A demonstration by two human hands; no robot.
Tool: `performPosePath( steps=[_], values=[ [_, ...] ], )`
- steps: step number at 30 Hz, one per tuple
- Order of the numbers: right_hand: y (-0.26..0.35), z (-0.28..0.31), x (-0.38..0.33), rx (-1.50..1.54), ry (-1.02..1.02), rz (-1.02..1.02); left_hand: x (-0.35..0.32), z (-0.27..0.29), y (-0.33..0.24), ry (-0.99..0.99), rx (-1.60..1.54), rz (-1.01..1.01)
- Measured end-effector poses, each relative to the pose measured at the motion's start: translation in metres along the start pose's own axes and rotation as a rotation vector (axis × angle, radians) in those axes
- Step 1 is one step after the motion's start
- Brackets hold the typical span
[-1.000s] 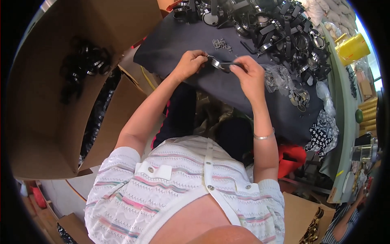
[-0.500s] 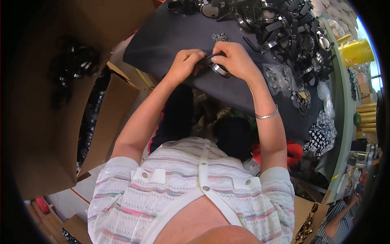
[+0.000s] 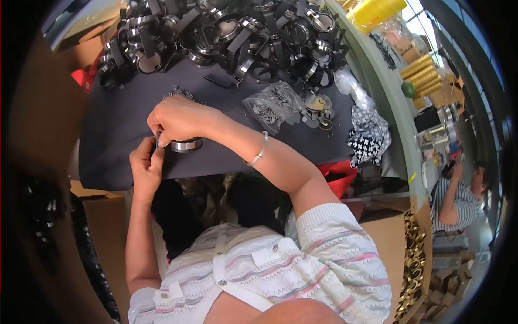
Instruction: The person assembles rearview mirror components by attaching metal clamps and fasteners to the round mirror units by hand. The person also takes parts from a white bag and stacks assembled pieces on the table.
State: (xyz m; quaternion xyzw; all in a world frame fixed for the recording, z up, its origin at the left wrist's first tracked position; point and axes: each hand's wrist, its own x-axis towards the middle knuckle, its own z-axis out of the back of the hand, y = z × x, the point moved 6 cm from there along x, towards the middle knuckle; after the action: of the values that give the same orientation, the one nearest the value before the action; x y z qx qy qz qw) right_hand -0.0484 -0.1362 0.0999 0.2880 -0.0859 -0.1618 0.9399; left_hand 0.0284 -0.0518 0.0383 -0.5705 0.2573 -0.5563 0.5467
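Above the table's near edge, both hands work close together on a watch with a black strap and a round silver case. My left hand, lower and on the left, is closed, pinching the strap between thumb and fingers. Bent over it from above, my right hand is also closed on the strap at nearly the same spot. The fingers hide most of the strap. The case hangs beneath the right palm. Just beyond the right hand lies a small heap of thin metal pins.
Many black-strapped watches are piled along the far side of the dark tabletop. A clear bag of pins, small loose parts and a patterned cloth sit on the right. Gold-coloured pieces fill a carton. Another person is farther right.
The view has turned right, so the table and pile appear farther left. The strap was held between hands side by side; now the right hand is above the left, their fingertips meeting.
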Motion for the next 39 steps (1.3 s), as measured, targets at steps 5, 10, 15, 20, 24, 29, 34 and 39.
performPosePath(
  steps=[5, 10, 15, 20, 24, 29, 34, 39],
  values=[
    [-0.012, -0.004, 0.002, -0.013, -0.070, 0.062, -0.001, 0.003, 0.025, 0.013, -0.021, 0.098],
    [-0.052, -0.023, -0.056, 0.444, -0.578, -0.155, -0.008, -0.005, 0.013, 0.057, -0.016, 0.014],
    [-0.046, -0.001, -0.174, 0.267, -1.001, -0.202, -0.004, -0.002, 0.010, 0.127, -0.112, 0.169],
    [-0.077, -0.005, -0.248, 0.070, -1.197, -0.294, 0.054, -0.009, -0.050, 0.108, -0.171, 0.138],
    [-0.077, -0.003, -0.250, -0.042, -1.205, -0.353, 0.151, -0.039, -0.131, -0.021, -0.181, -0.099],
    [-0.066, -0.001, -0.244, -0.151, -1.168, -0.331, 0.291, -0.084, -0.174, -0.134, -0.178, -0.171],
    [-0.071, -0.007, -0.247, -0.164, -1.134, -0.373, 0.317, -0.123, -0.168, -0.049, 0.527, -0.085],
    [-0.077, -0.008, -0.233, -0.135, -1.088, -0.388, 0.233, -0.084, -0.141, -0.235, 0.520, -0.484]
  ],
)
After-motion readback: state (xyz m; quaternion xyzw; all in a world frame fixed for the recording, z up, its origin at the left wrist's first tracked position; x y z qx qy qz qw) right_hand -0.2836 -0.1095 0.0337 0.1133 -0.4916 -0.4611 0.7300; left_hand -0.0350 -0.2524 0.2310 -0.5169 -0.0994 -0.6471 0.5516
